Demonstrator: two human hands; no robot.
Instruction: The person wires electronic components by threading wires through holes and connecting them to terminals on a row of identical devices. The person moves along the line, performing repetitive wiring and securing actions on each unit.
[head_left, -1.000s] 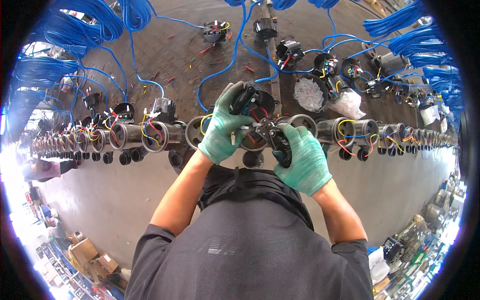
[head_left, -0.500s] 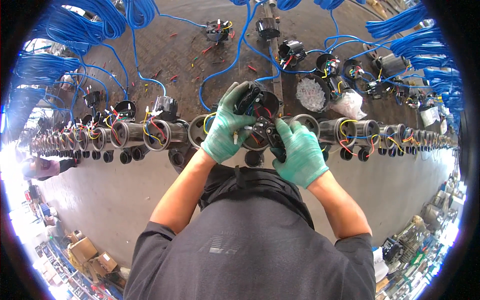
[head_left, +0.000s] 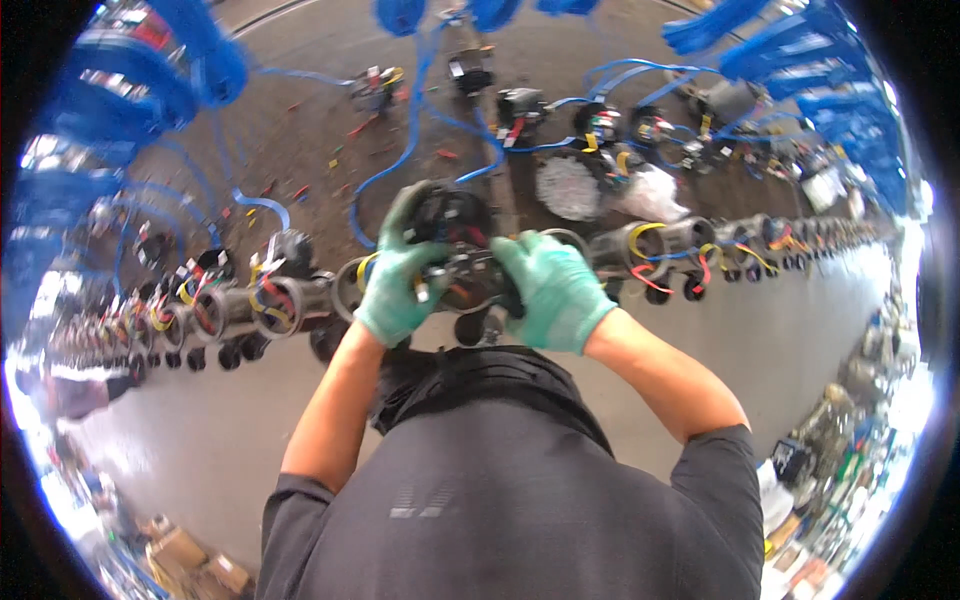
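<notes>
Up front in the head view, both hands wear green gloves and meet over a black round motor unit that sits in the middle of a long row of similar units running left to right across the desk. The left hand wraps the unit's left side, fingers curled over its top rim. The right hand covers its right side, fingers pressed together and bent inward against the wired face; what they pinch is hidden. Red, yellow and blue wires spill from the neighbouring units on both sides. Beyond the row, blue cables trail over the brown floor among loose black parts and a white plastic bag. Bundles of blue cable hang at the upper corners.
</notes>
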